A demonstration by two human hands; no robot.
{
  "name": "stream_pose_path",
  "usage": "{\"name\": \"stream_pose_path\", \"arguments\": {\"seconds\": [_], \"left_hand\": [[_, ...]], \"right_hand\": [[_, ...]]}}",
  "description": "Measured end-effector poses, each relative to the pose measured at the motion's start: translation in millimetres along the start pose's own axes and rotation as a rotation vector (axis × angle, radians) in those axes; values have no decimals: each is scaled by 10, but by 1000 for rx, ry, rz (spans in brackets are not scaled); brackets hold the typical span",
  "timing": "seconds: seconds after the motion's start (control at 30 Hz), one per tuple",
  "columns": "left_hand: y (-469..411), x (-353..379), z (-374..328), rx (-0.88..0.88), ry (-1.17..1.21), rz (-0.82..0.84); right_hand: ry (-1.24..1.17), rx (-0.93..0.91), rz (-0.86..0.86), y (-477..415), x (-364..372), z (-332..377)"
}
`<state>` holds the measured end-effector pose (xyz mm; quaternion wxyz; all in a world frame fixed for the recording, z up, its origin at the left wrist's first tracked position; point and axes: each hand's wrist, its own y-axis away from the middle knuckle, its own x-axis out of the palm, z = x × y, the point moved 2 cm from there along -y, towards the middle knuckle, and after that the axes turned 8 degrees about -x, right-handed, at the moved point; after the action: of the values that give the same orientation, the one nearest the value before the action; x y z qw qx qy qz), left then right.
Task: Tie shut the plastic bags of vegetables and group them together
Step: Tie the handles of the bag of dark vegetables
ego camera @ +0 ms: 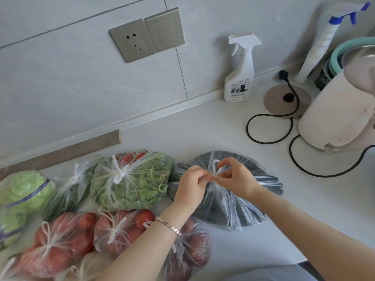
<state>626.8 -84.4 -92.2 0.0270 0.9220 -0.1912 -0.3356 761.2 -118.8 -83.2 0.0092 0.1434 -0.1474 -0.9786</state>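
Note:
A clear plastic bag of dark vegetables (239, 209) lies on the white counter, its gathered handles pinched at the top. My left hand (191, 183) and my right hand (236, 176) both grip those handles, fingertips almost touching over the knot. Left of it sits a knotted bag of leafy greens (132, 183), then a knotted bag of dark green vegetables (69, 191). In front lie two knotted bags of tomatoes (58, 244) (121, 230) and a bag of reddish-purple vegetables (192, 246), partly hidden under my left forearm.
Wrapped lettuce (22, 197) lies at the far left. A white spray bottle (240, 72) stands by the wall. A kettle (341, 110) with its base (280, 98) and black cord (269, 128) occupies the right. The counter edge (300, 260) runs at the lower right.

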Motion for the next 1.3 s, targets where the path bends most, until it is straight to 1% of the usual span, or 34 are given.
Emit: {"name": "stream_pose_path", "arguments": {"seconds": [0.07,0.1,0.13,0.2,0.27,0.33,0.37,0.47,0.57,0.6,0.63,0.67,0.7,0.73,0.77,0.8,0.87,0.93,0.97,1.0,1.07,1.2,1.3], "left_hand": [[-5,21,18,-30,49,2],[-11,31,27,-86,92,14],[-19,44,37,-150,129,32],[-40,73,63,-262,178,66],[-50,70,61,-333,238,96],[-62,62,39,-367,264,125],[-64,65,34,-377,264,135],[-67,69,16,-397,252,131],[-76,63,2,-414,262,115],[-75,64,-4,-415,256,117],[-74,68,-5,-417,248,118],[-57,74,2,-416,241,118],[-41,79,4,-412,235,120],[-18,83,3,-406,229,119],[-1,88,3,-403,233,116],[7,84,0,-394,248,114],[14,81,-14,-360,281,109],[9,88,-10,-339,273,96],[9,92,-1,-331,261,90],[14,96,12,-320,246,86],[32,102,29,-304,256,94],[40,94,41,-297,287,138],[36,93,91,-262,257,140]], "right_hand": [[-131,44,113,-23,-83,-4],[-145,9,133,-33,-92,-43],[-106,-47,124,-36,-82,-86],[76,-194,13,-25,-19,-169],[292,-386,-120,-10,63,-225],[484,-566,-170,17,122,-265],[556,-624,-194,27,133,-275],[688,-691,-257,24,150,-277],[789,-711,-242,-9,163,-289],[789,-690,-234,-5,164,-278],[755,-633,-208,6,162,-261],[666,-539,-179,29,145,-217],[538,-396,-128,47,123,-186],[363,-248,-45,65,111,-192],[183,-139,22,77,96,-194],[17,-78,42,63,68,-210],[-276,-8,24,46,6,-220],[-505,89,27,45,-18,-215],[-575,134,34,49,-20,-211],[-610,163,37,54,-20,-201],[-603,186,43,50,-18,-207],[-452,178,44,19,-22,-193],[-298,87,38,19,-4,-158]]}}
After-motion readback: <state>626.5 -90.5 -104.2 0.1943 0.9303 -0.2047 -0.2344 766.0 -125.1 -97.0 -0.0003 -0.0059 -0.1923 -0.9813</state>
